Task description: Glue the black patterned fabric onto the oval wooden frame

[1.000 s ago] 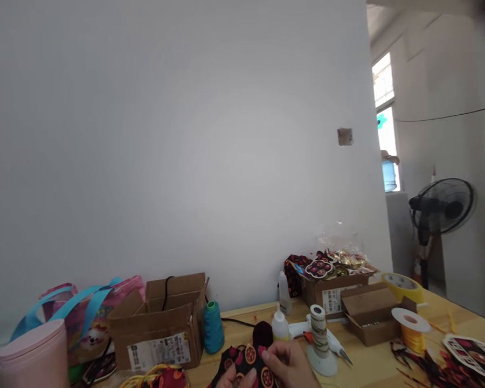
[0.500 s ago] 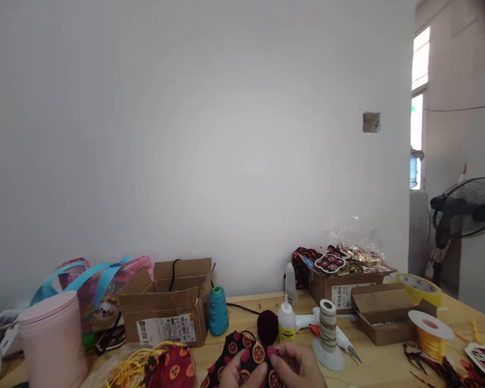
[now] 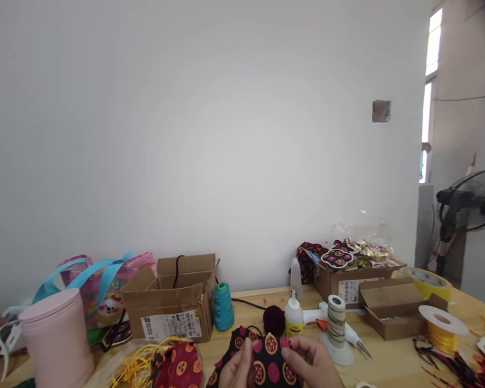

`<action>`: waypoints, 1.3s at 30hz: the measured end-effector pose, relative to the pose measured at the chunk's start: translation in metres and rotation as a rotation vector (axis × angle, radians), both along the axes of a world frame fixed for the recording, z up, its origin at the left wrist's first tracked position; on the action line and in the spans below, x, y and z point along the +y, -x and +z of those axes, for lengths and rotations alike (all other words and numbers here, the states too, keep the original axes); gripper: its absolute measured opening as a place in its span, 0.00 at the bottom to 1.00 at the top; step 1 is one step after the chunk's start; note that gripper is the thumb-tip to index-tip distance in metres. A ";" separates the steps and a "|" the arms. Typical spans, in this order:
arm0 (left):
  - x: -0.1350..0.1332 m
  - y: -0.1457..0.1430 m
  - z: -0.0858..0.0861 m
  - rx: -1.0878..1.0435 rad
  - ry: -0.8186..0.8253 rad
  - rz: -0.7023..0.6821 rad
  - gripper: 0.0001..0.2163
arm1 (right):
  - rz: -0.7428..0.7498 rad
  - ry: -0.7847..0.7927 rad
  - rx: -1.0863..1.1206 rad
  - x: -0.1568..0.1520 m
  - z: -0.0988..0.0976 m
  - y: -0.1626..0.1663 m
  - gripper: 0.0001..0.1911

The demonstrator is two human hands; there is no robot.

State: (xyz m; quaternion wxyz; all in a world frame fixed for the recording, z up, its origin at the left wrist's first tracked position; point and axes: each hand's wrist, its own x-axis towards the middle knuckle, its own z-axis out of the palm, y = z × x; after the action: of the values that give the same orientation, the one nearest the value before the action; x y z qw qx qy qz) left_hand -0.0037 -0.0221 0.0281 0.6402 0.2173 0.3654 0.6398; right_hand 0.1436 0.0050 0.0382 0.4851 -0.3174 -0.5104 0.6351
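A piece of black fabric [image 3: 272, 371] with red and orange round motifs is held up at the bottom centre. My left hand [image 3: 237, 371] grips its left part, thumb pointing up. On the right edge, my right hand [image 3: 312, 360] pinches the cloth between thumb and fingers. More of the same cloth spreads to the left behind my left hand. Just beyond the cloth sit a dark red ball [image 3: 274, 321] and a white glue bottle [image 3: 293, 318] with a yellow label. The lower parts of both hands are cut off by the frame.
An open cardboard box [image 3: 167, 299], a teal thread cone [image 3: 223, 308] and a pink canister [image 3: 56, 339] stand left. Yellow cords [image 3: 133, 369] lie in front. To the right are a white glue gun [image 3: 353, 337], a cord spool [image 3: 336, 326], a filled box [image 3: 327, 285] and a yellow thread spool [image 3: 441, 337].
The view has shifted slightly, so everything sits a little further right. My left thumb has lifted from the fabric's front to point upward. My right hand keeps its pinch on the cloth.
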 end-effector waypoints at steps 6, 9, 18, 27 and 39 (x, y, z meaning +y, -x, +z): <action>-0.001 0.006 0.008 0.039 0.141 0.138 0.09 | 0.006 0.104 0.074 0.002 -0.004 -0.002 0.18; -0.003 0.004 0.009 0.112 0.111 0.151 0.06 | 0.008 0.133 0.114 0.005 -0.007 -0.003 0.18; -0.009 0.001 0.021 0.138 0.162 0.198 0.02 | 0.035 0.187 0.239 0.003 -0.007 -0.004 0.13; -0.003 0.009 0.007 -0.064 -0.020 0.058 0.15 | 0.057 0.216 0.335 0.000 0.003 -0.006 0.12; 0.002 0.011 -0.005 0.049 -0.037 0.142 0.16 | 0.051 0.242 0.389 0.003 0.005 -0.005 0.13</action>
State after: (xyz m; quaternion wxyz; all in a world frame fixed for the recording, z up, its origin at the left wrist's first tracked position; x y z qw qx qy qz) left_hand -0.0147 -0.0197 0.0227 0.5799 0.2182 0.3834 0.6849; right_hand 0.1488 0.0077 0.0431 0.5165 -0.2320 -0.3353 0.7530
